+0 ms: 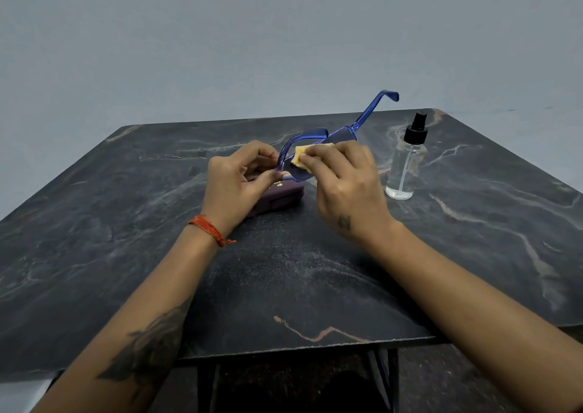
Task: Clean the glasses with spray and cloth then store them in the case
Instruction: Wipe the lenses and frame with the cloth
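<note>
— Wiping already? Where are the glasses?
— Above the case. Left hand pinches the frame to steady it; right hand pinches the cloth onto a lens.

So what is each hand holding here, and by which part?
Left hand pinches the glasses at the frame's left end; right hand pinches the cloth.

Blue translucent glasses, yellow cloth, purple case, clear black-capped spray bottle, orange wrist thread, dark marbled table showing.
</note>
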The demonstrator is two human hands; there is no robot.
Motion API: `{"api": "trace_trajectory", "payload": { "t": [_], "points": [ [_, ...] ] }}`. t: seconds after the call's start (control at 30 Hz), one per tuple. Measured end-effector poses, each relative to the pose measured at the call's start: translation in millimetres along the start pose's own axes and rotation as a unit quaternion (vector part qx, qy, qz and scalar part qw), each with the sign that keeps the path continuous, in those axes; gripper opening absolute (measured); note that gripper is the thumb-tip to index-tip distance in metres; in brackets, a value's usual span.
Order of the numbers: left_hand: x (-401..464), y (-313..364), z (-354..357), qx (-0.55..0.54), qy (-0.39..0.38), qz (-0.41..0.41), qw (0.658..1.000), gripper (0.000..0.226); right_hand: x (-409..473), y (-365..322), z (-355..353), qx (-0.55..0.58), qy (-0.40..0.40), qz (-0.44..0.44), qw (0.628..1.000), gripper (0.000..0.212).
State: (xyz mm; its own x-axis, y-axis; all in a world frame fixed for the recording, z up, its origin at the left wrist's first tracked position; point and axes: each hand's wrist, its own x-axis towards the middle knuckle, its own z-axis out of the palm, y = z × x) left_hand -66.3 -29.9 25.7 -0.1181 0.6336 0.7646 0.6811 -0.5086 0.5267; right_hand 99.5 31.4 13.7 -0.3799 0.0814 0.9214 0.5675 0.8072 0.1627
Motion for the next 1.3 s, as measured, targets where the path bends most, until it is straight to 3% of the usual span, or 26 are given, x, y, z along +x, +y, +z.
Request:
{"api": "trace_trajectory", "payload": {
  "t": [0.27,0.4,0.6,0.77,1.1,1.3],
  "points": [
    [0.0,-0.9,0.8,-0.009,-0.005,-0.009,1.0,0.02,0.1,-7.3,0.4,0.121,-0.05,-0.003,0.991,0.033],
    [0.2,0.3,0.4,0.005,-0.01,0.012,1.0,0.017,2.1,-4.2,-3.1,0.155,-0.009,0.013,0.988,0.026],
    [0.0,3.1,0.3,-0.009,-0.005,0.012,1.0,0.017,4.2,1.4,-7.5,0.107,0.037,0.019,0.993,0.023],
    [-0.2,1.6,0.6,0.014,-0.009,0.018,1.0,0.018,4.4,1.5,-5.6,0.057,0.028,0.033,0.997,0.023],
    [-0.4,1.0,1.1,0.007,-0.007,-0.004,1.0,0.018,-0.3,-6.2,0.6,0.141,-0.046,0.009,0.989,0.033],
    [-0.1,-0.1,1.2,0.022,-0.013,0.021,0.999,0.02,3.6,-3.6,-5.4,0.195,-0.014,0.072,0.978,0.022]
  ]
}}
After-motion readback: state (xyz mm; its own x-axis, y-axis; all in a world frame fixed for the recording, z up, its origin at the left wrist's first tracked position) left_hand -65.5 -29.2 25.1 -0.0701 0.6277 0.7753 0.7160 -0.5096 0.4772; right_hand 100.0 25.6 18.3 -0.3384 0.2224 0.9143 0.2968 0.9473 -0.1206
